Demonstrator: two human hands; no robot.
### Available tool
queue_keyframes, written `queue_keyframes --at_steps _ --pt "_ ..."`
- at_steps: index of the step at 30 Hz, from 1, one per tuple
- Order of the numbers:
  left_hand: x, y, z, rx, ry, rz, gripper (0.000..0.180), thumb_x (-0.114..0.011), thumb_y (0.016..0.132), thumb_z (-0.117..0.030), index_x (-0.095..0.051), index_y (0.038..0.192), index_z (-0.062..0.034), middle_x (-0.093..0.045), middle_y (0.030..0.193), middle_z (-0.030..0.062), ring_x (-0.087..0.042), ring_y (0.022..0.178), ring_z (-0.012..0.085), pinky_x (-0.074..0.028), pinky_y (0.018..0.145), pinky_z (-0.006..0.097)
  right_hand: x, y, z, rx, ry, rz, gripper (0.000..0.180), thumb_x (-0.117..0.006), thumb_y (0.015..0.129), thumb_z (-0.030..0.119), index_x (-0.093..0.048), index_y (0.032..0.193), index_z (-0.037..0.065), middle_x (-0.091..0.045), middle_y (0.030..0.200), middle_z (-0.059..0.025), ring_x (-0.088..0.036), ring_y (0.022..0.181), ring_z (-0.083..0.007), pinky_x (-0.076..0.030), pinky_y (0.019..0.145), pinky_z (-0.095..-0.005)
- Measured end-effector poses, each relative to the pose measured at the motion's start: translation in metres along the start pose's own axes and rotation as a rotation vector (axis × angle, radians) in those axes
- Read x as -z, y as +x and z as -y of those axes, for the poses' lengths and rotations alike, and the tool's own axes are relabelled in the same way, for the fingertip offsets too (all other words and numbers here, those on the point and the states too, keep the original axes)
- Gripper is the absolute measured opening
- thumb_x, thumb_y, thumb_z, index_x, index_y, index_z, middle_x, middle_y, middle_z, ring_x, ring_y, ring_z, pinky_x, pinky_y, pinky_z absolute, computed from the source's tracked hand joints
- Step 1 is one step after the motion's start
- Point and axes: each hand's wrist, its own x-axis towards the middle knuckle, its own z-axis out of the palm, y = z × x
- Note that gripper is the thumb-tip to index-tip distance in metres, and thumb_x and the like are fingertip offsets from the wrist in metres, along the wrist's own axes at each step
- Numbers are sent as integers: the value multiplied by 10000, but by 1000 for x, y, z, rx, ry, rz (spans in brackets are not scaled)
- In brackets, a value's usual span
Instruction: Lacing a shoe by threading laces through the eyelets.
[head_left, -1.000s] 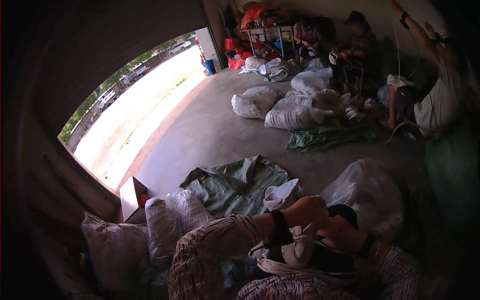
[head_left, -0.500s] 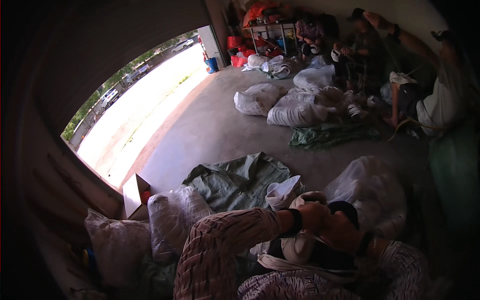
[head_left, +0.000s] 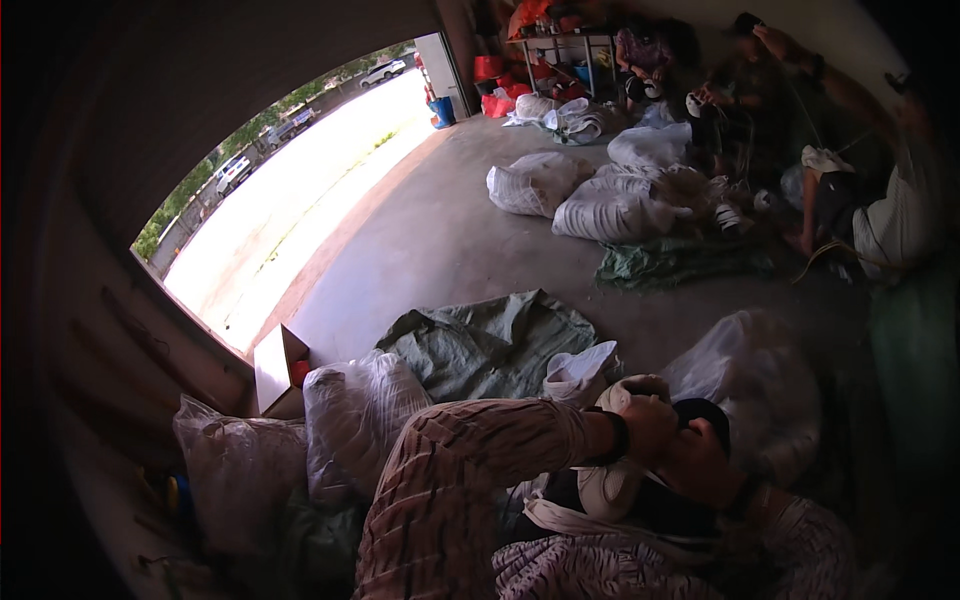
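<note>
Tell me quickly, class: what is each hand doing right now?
Left hand: closed around a pale cloth-like piece held over the lap.
Right hand: gripping the same piece from the other side; fingers are too dark to see clearly.

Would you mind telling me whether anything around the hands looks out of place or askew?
A green tarp lies crumpled on the concrete floor beyond both hands, not spread flat. Otherwise nothing stands out.

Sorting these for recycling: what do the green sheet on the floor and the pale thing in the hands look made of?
The green sheet looks like woven plastic tarp: matte, stiff creases. The pale thing held between the left hand and right hand seems soft cloth, with limp strap-like folds; too dim to be sure.
</note>
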Motion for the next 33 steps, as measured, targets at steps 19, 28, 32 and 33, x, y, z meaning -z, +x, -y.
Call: queue_keyframes --at_steps 19,28,32,33 --pt "28 -77 9 328 -524 -631 75 -537 870 -88 -511 919 -37 -544 798 96 -583 719 260 -475 651 340 1 42 36 -874 1549 223 159 -516 914 189 -573 895 43 -571 695 -46 -574 545 -94 -464 501 -228" --pt "63 -305 274 1185 -787 -1376 280 -422 952 -244 -486 1119 -29 -640 994 107 -667 812 216 -506 565 274 115 -272 -164 -1503 1480 -1404 121 -566 899 149 -559 873 31 -609 920 -106 -584 818 -198 -519 678 -290" --pt "49 -419 329 1267 -913 -1677 418 -263 959 -250 -458 1243 -12 -572 1221 114 -602 1052 228 -491 869 369 137 -451 -194 -1325 1457 -1448 105 -546 903 122 -552 912 17 -619 961 -114 -531 629 -130 -482 551 -249" --pt "45 -420 325 1292 -975 -1608 342 -300 956 -252 -456 1164 -30 -533 1106 90 -554 937 206 -455 783 350 133 -431 -188 -1366 1549 -1392 108 -540 905 121 -549 924 14 -623 981 -116 -499 557 -104 -459 505 -233"
